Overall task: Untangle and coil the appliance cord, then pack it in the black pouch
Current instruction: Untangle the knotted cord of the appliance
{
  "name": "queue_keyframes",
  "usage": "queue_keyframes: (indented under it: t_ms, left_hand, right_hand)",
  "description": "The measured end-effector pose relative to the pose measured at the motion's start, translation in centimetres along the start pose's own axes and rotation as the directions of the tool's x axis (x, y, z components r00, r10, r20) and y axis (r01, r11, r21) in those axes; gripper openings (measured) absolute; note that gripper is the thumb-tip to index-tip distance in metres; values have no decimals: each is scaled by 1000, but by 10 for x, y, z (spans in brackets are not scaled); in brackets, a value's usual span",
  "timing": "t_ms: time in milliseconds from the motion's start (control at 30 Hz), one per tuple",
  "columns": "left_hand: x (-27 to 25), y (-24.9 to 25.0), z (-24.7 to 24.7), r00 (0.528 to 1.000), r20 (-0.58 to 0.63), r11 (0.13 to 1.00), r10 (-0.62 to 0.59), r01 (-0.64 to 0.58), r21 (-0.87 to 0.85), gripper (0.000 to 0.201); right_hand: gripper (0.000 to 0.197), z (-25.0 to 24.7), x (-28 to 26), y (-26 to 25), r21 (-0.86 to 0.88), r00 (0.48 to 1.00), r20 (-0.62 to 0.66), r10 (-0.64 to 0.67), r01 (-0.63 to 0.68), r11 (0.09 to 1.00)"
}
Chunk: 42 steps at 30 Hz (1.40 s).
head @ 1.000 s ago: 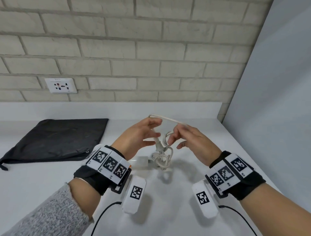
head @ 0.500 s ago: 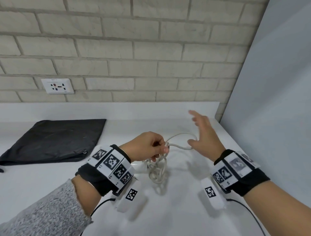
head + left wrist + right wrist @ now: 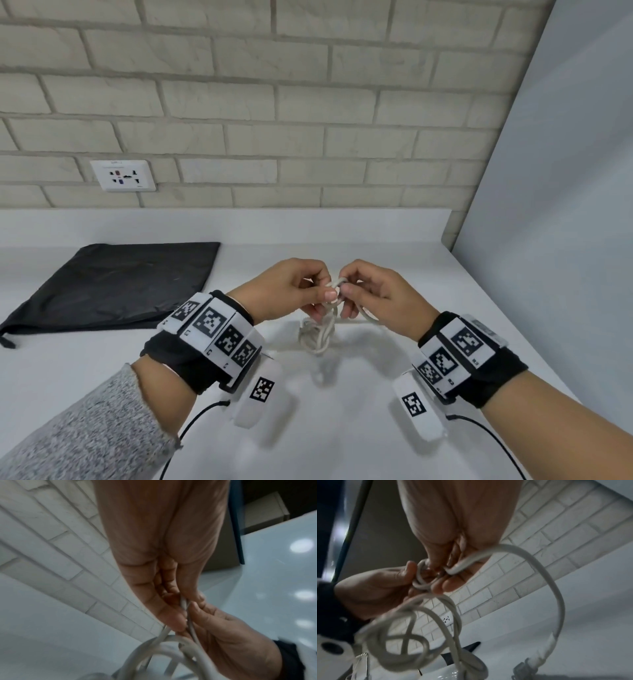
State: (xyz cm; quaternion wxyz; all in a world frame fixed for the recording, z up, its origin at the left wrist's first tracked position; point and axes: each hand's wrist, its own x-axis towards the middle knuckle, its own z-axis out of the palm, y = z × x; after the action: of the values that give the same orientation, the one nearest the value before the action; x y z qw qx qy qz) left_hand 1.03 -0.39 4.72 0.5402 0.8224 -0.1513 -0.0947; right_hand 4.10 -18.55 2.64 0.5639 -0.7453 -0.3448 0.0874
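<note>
A tangled white appliance cord (image 3: 320, 334) hangs in knotted loops just above the white counter (image 3: 102, 370). My left hand (image 3: 298, 291) and right hand (image 3: 368, 291) meet at its top, and both pinch the same knot (image 3: 337, 283) with thumb and fingertips. In the left wrist view the cord (image 3: 184, 604) runs between the two hands' fingertips. The right wrist view shows the cord (image 3: 423, 577) twisted round my fingers, with a long loop (image 3: 556, 588) swinging out to a plug end (image 3: 524, 668). The black pouch (image 3: 113, 281) lies flat at the left.
A brick wall with a white socket plate (image 3: 123, 175) stands behind the counter. A grey panel (image 3: 555, 240) closes off the right side. Both wrists carry marker bands and white camera pods (image 3: 257, 394) with thin black leads.
My right hand, spread open and off the cord half a second ago, has come back to the left and now pinches the knot beside my left hand.
</note>
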Motion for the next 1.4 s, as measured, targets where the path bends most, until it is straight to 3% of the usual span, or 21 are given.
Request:
queue_keyframes:
  t_ms: [100,200,333,400,467,533,567,600,667,733,767,800,833,933,1000,1067,1167,1233,1300,1400]
  left_hand:
    - [-3,-7,-5,996,-67,965,-50,31,-260,15]
    - [-3,-18,-7,973,-175,887,-154,58,-457,20]
    - [-1,-14,2,960,-244,843,-140,-15,-538,21]
    - [0,-5,2,982,-138,816,-133,30,-577,21]
    - [2,0,1,985,-61,877,-163,116,-467,31]
    - [4,0,2,975,-143,906,-171,99,-411,35]
    - [4,-2,3,961,-212,882,-176,58,-467,35]
    - [3,-4,5,944,-272,827,-187,2,-562,35]
    - [3,-10,7,912,-344,626,-223,-136,-768,35]
    - [2,-12,7,905,-324,403,-275,-197,-894,35]
    - [0,-12,6,913,-282,353,-295,-170,-920,36]
    - [-2,-11,2,928,-218,365,-303,-98,-926,38]
    - [-4,-8,-2,944,-137,433,-301,7,-902,41]
    - [-12,-2,-13,942,106,715,-319,312,-625,40]
    - [-16,-1,-15,939,139,784,-314,339,-520,36]
    - [-16,-6,-15,959,45,733,-280,243,-635,37]
    - [-20,-16,-10,957,-190,468,-220,-68,-881,44]
    - [-23,-19,-8,942,-273,360,-194,-191,-913,40]
    - [-31,-16,-9,959,-210,407,-191,-117,-906,34]
    - [-42,-11,-15,966,39,693,-257,212,-689,46]
  right_hand:
    - [5,2,-3,-1,151,1000,-25,15,-11,989]
    - [7,8,-3,4,134,998,-65,10,-1,991]
    - [12,8,2,13,62,984,-176,29,-18,998]
    - [13,4,4,13,17,990,-131,49,-47,999]
    - [11,2,4,10,-6,998,-49,48,-49,999]
    - [11,1,4,9,1,999,-25,44,-44,999]
    - [11,0,3,9,8,998,-43,50,-50,999]
    - [10,-2,3,10,11,996,-66,53,-53,999]
    - [11,-2,1,12,7,994,-98,53,-53,999]
    - [11,0,-2,12,44,991,-122,55,-50,998]
    - [11,0,-4,12,69,990,-131,60,-51,996]
    - [12,1,-5,11,83,990,-128,64,-53,995]
    - [12,2,-6,11,81,992,-108,67,-58,995]
    - [13,12,-10,10,70,997,8,75,-76,995]
    - [13,17,-12,8,64,995,32,92,-94,994]
    - [14,15,-13,8,79,994,-8,109,-108,991]
    - [15,6,-15,8,100,990,-63,123,-117,988]
    - [15,5,-17,7,128,987,-71,145,-135,983]
    - [15,6,-18,7,128,981,-99,169,-156,979]
    - [13,9,-19,6,54,987,-93,128,-123,991]
